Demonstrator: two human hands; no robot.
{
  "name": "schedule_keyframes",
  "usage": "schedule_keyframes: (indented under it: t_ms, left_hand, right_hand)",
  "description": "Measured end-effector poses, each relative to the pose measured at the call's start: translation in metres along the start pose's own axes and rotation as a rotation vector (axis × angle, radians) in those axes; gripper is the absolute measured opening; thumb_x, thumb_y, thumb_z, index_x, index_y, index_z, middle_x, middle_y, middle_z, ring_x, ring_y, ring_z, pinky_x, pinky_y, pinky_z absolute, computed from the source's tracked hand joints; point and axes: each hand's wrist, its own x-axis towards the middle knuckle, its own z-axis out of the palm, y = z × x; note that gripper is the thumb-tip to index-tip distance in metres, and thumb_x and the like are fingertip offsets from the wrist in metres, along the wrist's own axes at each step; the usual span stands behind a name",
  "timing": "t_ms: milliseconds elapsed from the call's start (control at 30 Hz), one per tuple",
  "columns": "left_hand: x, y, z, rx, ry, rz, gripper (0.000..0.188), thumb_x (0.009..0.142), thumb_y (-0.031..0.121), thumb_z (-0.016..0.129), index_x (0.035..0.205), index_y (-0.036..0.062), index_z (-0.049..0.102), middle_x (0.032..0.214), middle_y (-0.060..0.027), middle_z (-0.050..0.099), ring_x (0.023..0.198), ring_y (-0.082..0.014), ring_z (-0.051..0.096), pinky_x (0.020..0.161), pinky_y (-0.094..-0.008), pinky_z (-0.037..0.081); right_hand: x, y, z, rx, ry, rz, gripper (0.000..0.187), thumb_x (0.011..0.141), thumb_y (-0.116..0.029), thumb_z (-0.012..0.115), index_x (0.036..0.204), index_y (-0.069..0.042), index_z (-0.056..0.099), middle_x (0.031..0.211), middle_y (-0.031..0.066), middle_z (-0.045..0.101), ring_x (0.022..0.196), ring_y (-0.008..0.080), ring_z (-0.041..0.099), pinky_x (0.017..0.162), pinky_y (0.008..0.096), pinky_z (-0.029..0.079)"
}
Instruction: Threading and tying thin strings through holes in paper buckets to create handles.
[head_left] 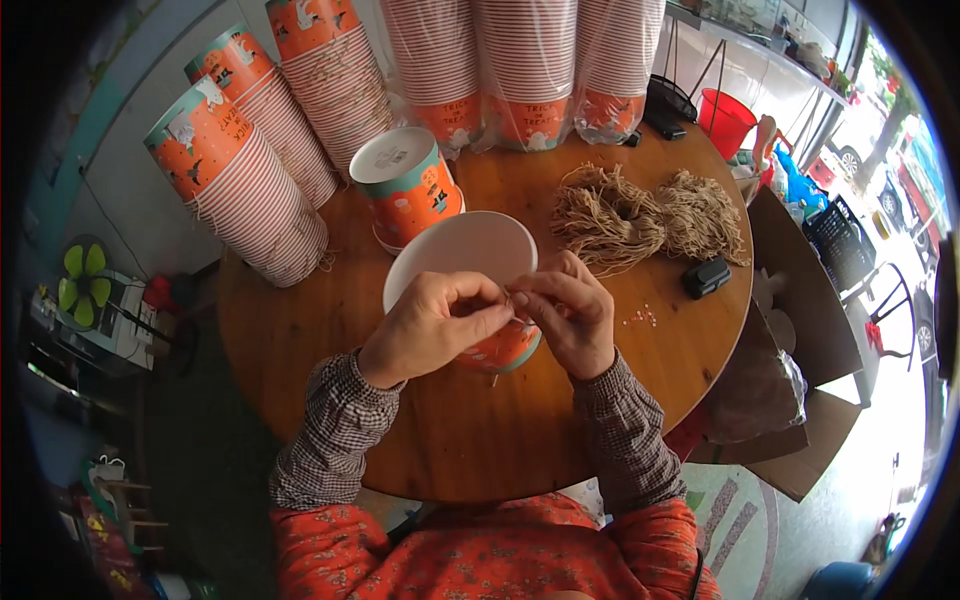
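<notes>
An orange paper bucket (462, 240) with a white inside stands on the table in front of me, its open mouth tilted toward me. At its near right rim my left hand (430, 325) and my right hand (572, 312) meet, thumbs and fingers pinched together. Between the fingertips a thin piece of twine (512, 297) shows, mostly hidden by the fingers. Bundles of tan twine (650, 215) lie to the right. Just behind the bucket, another orange and teal bucket (412, 195) stands upside down.
Tall stacks of nested buckets (262, 215) lean at the back left; plastic-wrapped stacks (528, 75) stand at the back. On the round wooden table (440, 440) are a small black case (707, 278) and tiny red and white bits (640, 317). An open cardboard box (800, 290) sits right of the table.
</notes>
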Motion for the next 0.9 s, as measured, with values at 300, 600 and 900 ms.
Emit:
schedule_keyframes:
  t_ms: [300,600,900]
  left_hand:
    - [0.001,0.003,-0.002,-0.392,0.161,-0.222,0.014,0.094,0.011,0.059,0.094,-0.0027,0.062,0.072,0.0019,0.057,0.052,0.0001,0.043,0.046,-0.0145,0.032]
    - [0.002,0.002,0.000,-0.379,0.173,-0.201,0.015,0.094,0.011,0.058,0.095,-0.0040,0.062,0.074,0.0006,0.058,0.055,-0.0004,0.044,0.050,-0.0146,0.035]
    - [0.004,0.002,0.000,-0.371,0.174,-0.185,0.015,0.094,0.010,0.058,0.094,-0.0048,0.062,0.073,-0.0001,0.058,0.056,-0.0013,0.045,0.051,-0.0152,0.036]
  right_hand:
    - [-0.004,0.008,-0.011,0.615,0.012,0.264,0.011,0.089,-0.006,0.064,0.098,0.001,0.061,0.087,0.0018,0.063,0.076,0.0074,0.057,0.068,0.0222,0.049]
    - [-0.007,0.017,-0.004,0.448,-0.033,0.227,0.017,0.087,0.003,0.065,0.103,0.004,0.063,0.092,0.0073,0.066,0.082,0.0107,0.063,0.072,0.0244,0.053]
    - [-0.002,0.020,-0.004,0.418,0.012,0.211,0.010,0.084,0.004,0.068,0.091,0.000,0.063,0.094,0.0032,0.062,0.085,0.0093,0.060,0.075,0.0222,0.050]
